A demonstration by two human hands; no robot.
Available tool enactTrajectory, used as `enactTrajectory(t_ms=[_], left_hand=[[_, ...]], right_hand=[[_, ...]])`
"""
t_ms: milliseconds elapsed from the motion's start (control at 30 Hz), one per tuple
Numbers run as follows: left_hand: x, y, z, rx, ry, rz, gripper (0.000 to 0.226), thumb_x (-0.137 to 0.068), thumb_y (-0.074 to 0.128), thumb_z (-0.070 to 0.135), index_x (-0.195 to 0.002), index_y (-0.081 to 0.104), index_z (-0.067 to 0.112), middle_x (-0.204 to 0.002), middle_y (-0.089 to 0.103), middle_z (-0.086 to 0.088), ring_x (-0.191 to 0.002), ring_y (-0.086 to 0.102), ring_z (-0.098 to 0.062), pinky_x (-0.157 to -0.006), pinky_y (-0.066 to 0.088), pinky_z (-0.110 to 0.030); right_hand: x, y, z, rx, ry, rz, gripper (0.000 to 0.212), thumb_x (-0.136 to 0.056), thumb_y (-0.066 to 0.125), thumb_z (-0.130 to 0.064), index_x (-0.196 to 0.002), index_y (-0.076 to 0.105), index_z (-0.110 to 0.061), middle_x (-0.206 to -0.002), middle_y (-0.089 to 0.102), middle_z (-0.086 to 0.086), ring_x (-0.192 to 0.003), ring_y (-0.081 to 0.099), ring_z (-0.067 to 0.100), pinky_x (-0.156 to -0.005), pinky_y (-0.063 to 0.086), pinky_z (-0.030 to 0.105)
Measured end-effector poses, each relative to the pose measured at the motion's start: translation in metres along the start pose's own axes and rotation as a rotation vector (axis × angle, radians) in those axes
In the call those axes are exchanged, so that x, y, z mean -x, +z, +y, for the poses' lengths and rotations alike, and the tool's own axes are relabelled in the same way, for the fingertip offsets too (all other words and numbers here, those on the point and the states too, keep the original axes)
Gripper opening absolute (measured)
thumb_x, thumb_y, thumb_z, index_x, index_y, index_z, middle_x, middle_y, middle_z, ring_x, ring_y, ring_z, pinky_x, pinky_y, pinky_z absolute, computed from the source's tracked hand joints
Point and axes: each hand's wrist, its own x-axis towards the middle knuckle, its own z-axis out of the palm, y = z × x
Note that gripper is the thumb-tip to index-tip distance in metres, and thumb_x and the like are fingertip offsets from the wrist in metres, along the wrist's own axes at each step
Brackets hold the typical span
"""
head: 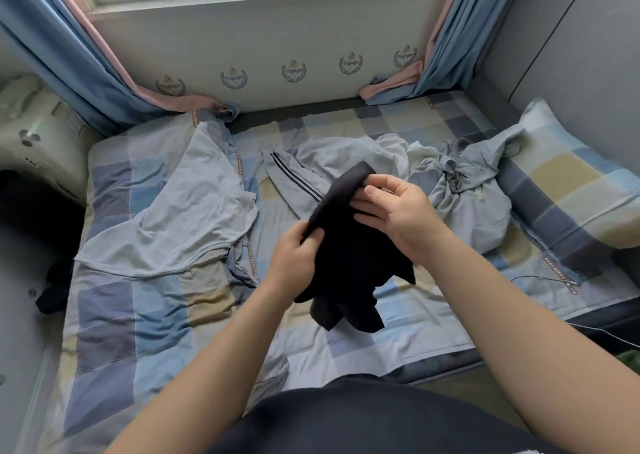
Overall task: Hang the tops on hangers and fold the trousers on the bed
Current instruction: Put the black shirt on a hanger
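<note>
A black garment point(353, 252) hangs above the bed, held up by both hands at its banded edge. My left hand point(294, 256) grips the lower end of that edge. My right hand point(394, 211) pinches the upper end between thumb and fingers. The garment's loose bottom touches the checked bed cover point(145, 315). A pale grey top point(180, 204) lies spread flat on the left. Grey trousers with dark side stripes point(294, 176) lie behind the hands. A crumpled grey hooded top point(464, 190) sits to the right.
A checked pillow point(571, 183) lies at the right bed edge. Blue and pink curtains point(86, 72) hang down onto the bed's far corners below a window. A dark piece of cloth point(55, 287) lies off the left bed edge. No hangers are in view.
</note>
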Motion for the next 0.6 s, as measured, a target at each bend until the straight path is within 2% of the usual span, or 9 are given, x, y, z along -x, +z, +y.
enactTrajectory(t_ms=[33, 100, 200, 267, 333, 400, 433, 500, 600], left_hand=[[0.000, -0.002, 0.006, 0.123, -0.030, 0.014, 0.017, -0.104, 0.052, 0.021, -0.103, 0.068, 0.015, -0.095, 0.072, -0.006, -0.087, 0.067, -0.020, -0.079, 0.053, -0.040], [-0.002, -0.005, 0.020, 0.330, -0.114, 0.041, 0.021, -0.106, 0.050, 0.021, -0.111, 0.070, 0.015, -0.108, 0.074, -0.010, -0.101, 0.071, -0.026, -0.084, 0.058, -0.040], [-0.005, -0.009, 0.034, 0.513, -0.257, 0.063, 0.023, -0.107, 0.048, 0.023, -0.109, 0.067, 0.012, -0.101, 0.076, -0.013, -0.094, 0.073, -0.029, -0.071, 0.060, -0.039], [-0.005, -0.007, 0.042, 0.559, -0.323, 0.051, 0.024, -0.108, 0.047, 0.024, -0.104, 0.067, 0.012, -0.092, 0.077, -0.010, -0.084, 0.075, -0.025, -0.066, 0.060, -0.035], [-0.008, -0.006, 0.047, 0.552, -0.358, 0.009, 0.023, -0.107, 0.048, 0.023, -0.100, 0.067, 0.012, -0.086, 0.077, -0.008, -0.076, 0.075, -0.022, -0.063, 0.058, -0.033], [-0.012, -0.007, 0.050, 0.510, -0.382, -0.022, 0.022, -0.106, 0.051, 0.023, -0.097, 0.066, 0.010, -0.081, 0.077, -0.009, -0.071, 0.075, -0.022, -0.061, 0.058, -0.032], [-0.016, -0.009, 0.050, 0.494, -0.388, -0.021, 0.021, -0.105, 0.052, 0.022, -0.097, 0.066, 0.009, -0.081, 0.077, -0.009, -0.070, 0.075, -0.022, -0.060, 0.058, -0.032], [-0.023, -0.015, 0.049, 0.507, -0.410, 0.012, 0.020, -0.104, 0.057, 0.023, -0.102, 0.067, 0.006, -0.087, 0.076, -0.010, -0.072, 0.074, -0.022, -0.062, 0.059, -0.033], [-0.029, -0.027, 0.048, 0.574, -0.346, 0.042, 0.019, -0.104, 0.056, 0.028, -0.113, 0.060, 0.011, -0.087, 0.075, -0.004, -0.066, 0.072, -0.018, -0.057, 0.057, -0.031]], right_hand=[[0.004, -0.009, 0.004, 0.063, -0.017, -0.024, 0.023, -0.101, 0.057, -0.011, -0.122, 0.061, -0.017, -0.120, 0.071, 0.004, -0.112, 0.068, 0.017, -0.092, 0.054, 0.035], [0.018, -0.029, 0.018, 0.259, -0.030, -0.127, 0.056, -0.092, 0.072, -0.022, -0.142, 0.047, -0.028, -0.143, 0.056, -0.005, -0.128, 0.055, 0.007, -0.103, 0.046, 0.029], [0.046, -0.038, 0.049, 0.521, 0.034, -0.308, 0.108, -0.065, 0.091, -0.044, -0.151, 0.025, -0.047, -0.151, 0.037, -0.019, -0.133, 0.041, -0.010, -0.110, 0.038, 0.023], [0.057, -0.029, 0.078, 0.677, -0.006, -0.335, 0.116, -0.059, 0.092, -0.053, -0.151, 0.021, -0.049, -0.153, 0.033, -0.016, -0.141, 0.035, -0.002, -0.117, 0.034, 0.032], [0.057, -0.017, 0.095, 0.665, -0.060, -0.213, 0.092, -0.064, 0.085, -0.048, -0.143, 0.037, -0.046, -0.143, 0.044, -0.013, -0.134, 0.044, 0.005, -0.112, 0.040, 0.037], [0.048, -0.013, 0.096, 0.612, -0.126, -0.069, 0.044, -0.075, 0.067, -0.035, -0.118, 0.060, -0.038, -0.111, 0.064, -0.010, -0.104, 0.061, 0.004, -0.093, 0.052, 0.038], [0.044, -0.014, 0.089, 0.633, -0.167, -0.012, 0.030, -0.077, 0.058, -0.027, -0.105, 0.066, -0.033, -0.093, 0.067, -0.012, -0.088, 0.062, 0.003, -0.083, 0.052, 0.035], [0.036, -0.018, 0.070, 0.674, -0.233, 0.020, 0.023, -0.078, 0.047, -0.017, -0.080, 0.065, -0.032, -0.067, 0.059, -0.014, -0.067, 0.050, 0.002, -0.067, 0.044, 0.029], [0.029, -0.021, 0.034, 0.694, -0.301, 0.097, 0.016, -0.081, 0.047, -0.021, -0.068, 0.057, -0.018, -0.057, 0.048, -0.010, -0.058, 0.043, 0.004, -0.058, 0.038, 0.031]])
